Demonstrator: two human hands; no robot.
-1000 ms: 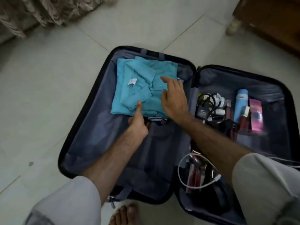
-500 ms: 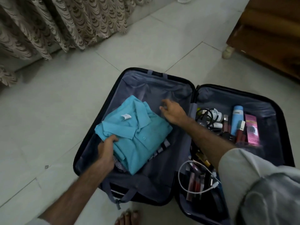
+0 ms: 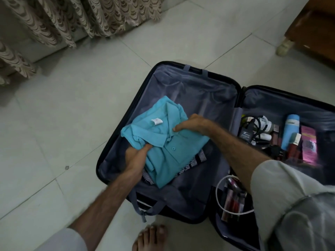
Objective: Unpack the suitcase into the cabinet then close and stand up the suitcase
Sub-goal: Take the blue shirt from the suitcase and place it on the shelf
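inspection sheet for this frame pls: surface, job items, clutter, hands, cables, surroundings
Surface: pale tiled floor; the suitcase lies open flat on it.
Job's things: folded teal shirt on a striped garment, both in the left half of the suitcase.
Clutter: right half holds a blue bottle, a pink box, a dark pouch and small cosmetics.
Hands: left hand grips the shirt's near-left edge; right hand grips it by the collar.
Cables: white cable looped in the right half; black cable among the toiletries.
Surroundings: patterned curtain at far left, wooden furniture at far right, a bare foot near the suitcase.
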